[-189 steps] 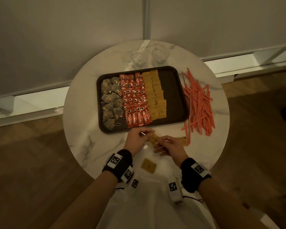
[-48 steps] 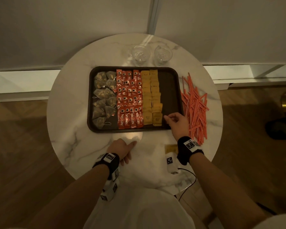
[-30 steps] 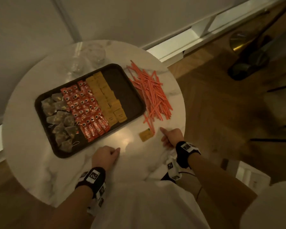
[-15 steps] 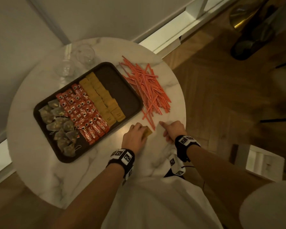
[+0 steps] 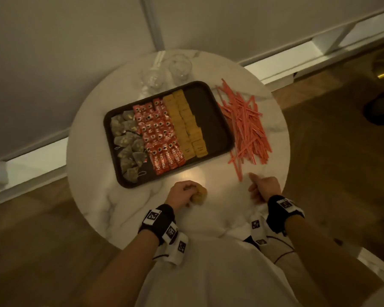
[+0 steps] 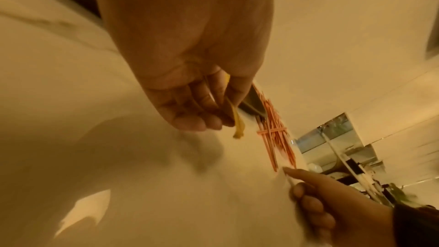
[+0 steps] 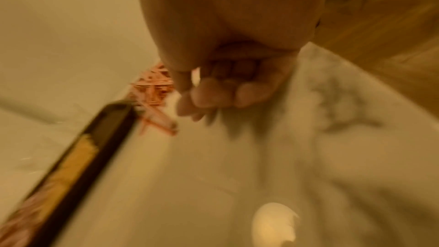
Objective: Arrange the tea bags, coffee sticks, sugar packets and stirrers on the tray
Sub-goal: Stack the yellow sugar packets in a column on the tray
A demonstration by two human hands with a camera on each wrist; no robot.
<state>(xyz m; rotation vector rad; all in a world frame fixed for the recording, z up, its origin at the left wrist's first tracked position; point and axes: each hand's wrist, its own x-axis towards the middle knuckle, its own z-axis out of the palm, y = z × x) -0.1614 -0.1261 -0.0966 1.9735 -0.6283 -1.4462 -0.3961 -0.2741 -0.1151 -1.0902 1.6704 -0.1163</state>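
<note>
Left hand (image 5: 182, 192) pinches a yellow sugar packet (image 5: 200, 194), right hand (image 5: 264, 189) curled, empty, near red stirrers (image 5: 245, 129), dark tray (image 5: 213, 120) holds tea bags (image 5: 129, 138), red coffee sticks (image 5: 157, 134), sugar packets (image 5: 186, 125) in rows.

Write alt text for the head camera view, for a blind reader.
A left hand pinches a yellow sugar packet over a round marble table, near a dark tray holding rows of tea bags, red coffee sticks and sugar packets. Red stirrers lie right of the tray, by the curled right hand.

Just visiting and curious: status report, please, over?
Left hand pinches sugar packet over table. Right hand curled, empty. Stirrers lie beside tray, none on it. Nothing in the way.
</note>
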